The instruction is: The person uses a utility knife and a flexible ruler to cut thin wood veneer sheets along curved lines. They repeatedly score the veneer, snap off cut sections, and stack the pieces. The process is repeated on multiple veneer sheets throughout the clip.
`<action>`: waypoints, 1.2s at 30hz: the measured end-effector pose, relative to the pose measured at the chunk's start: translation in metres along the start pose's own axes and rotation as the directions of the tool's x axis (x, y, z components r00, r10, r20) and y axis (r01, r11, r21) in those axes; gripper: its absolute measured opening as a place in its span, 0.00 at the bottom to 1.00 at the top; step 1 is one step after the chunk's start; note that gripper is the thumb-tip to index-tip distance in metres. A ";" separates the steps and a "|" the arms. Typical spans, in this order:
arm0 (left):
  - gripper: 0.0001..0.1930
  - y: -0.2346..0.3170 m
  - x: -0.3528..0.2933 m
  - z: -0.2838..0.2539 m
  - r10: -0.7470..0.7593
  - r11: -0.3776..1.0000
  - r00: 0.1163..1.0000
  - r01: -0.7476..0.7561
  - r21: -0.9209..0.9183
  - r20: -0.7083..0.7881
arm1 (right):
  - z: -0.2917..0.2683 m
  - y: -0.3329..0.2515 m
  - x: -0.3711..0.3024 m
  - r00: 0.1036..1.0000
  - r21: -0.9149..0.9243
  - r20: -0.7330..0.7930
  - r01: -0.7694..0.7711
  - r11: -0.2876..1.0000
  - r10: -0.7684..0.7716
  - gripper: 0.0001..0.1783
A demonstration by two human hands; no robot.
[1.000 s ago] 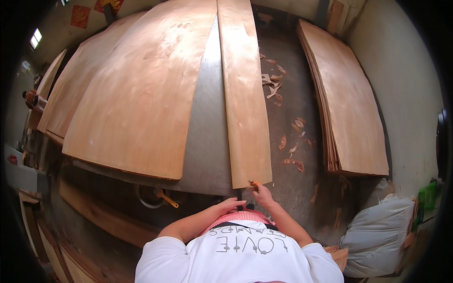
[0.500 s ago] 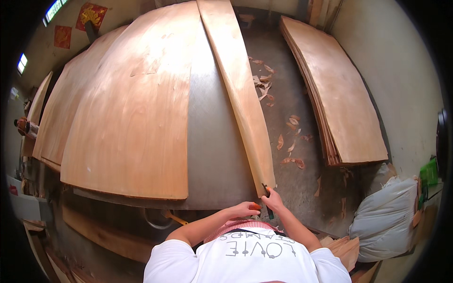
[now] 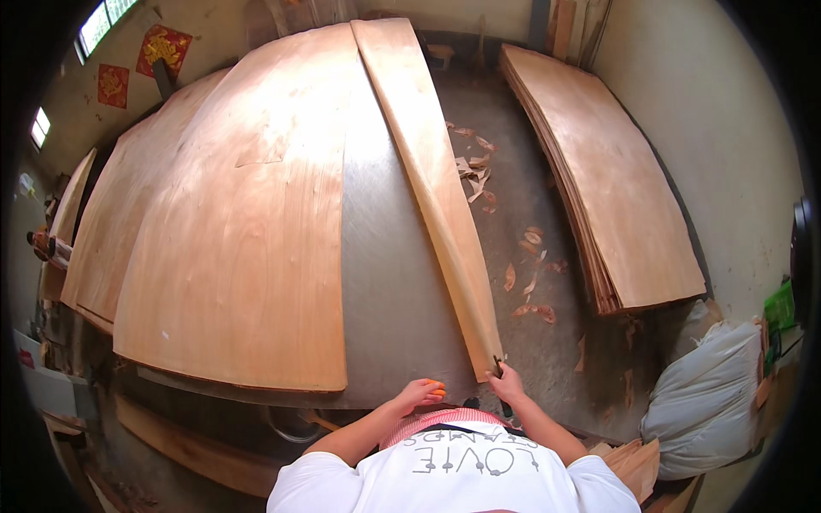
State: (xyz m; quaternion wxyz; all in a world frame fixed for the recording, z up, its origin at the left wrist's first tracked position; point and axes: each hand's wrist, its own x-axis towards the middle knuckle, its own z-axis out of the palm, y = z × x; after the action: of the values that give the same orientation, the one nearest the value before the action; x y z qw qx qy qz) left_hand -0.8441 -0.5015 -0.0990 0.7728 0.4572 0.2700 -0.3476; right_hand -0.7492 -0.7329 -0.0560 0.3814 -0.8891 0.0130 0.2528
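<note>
My right hand (image 3: 509,385) is closed around a slim dark hand tool (image 3: 499,368), its kind too small to make out. It is at the near end of a long, narrow strip of thin wood veneer (image 3: 457,248), whose left edge is curled over. To the left, my left hand (image 3: 419,393) is closed on a small orange object (image 3: 439,388), mostly hidden by the fingers. This hand is just off the front edge of a grey metal tabletop (image 3: 385,282). Wide veneer sheets (image 3: 256,222) cover the table's left part.
A stack of long veneer sheets (image 3: 607,179) stands at the right by the wall. Wood scraps (image 3: 475,175) lie on the floor between it and the table. A stuffed whitish sack (image 3: 705,398) sits at the near right. Another person (image 3: 51,248) shows at the far left.
My view has tilted up a little, so the scene sits lower. My left hand has moved left, away from my right hand, which stays by the strip's near end with the tool.
</note>
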 end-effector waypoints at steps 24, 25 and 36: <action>0.15 0.086 0.066 0.174 0.146 0.989 0.947 -0.128 0.079 -0.288 | -0.238 0.067 0.039 0.758 0.830 0.557 -0.512 0.220 -0.339 0.12; 0.15 0.094 0.072 0.198 0.163 0.985 0.944 -0.137 0.109 -0.288 | -0.263 0.078 0.045 0.711 0.821 0.543 -0.562 0.102 -0.447 0.12; 0.15 0.091 0.222 0.373 0.137 0.950 0.940 -0.036 0.310 -0.311 | -0.516 0.219 0.067 0.695 0.705 0.297 -0.622 -0.340 -0.655 0.18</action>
State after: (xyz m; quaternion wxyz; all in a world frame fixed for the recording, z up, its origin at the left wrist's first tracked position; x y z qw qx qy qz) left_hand -0.5996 -0.8681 -0.0522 0.6533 0.6321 0.3188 -0.2684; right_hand -0.5110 -1.2299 0.0663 0.8983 0.0357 0.0463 0.4355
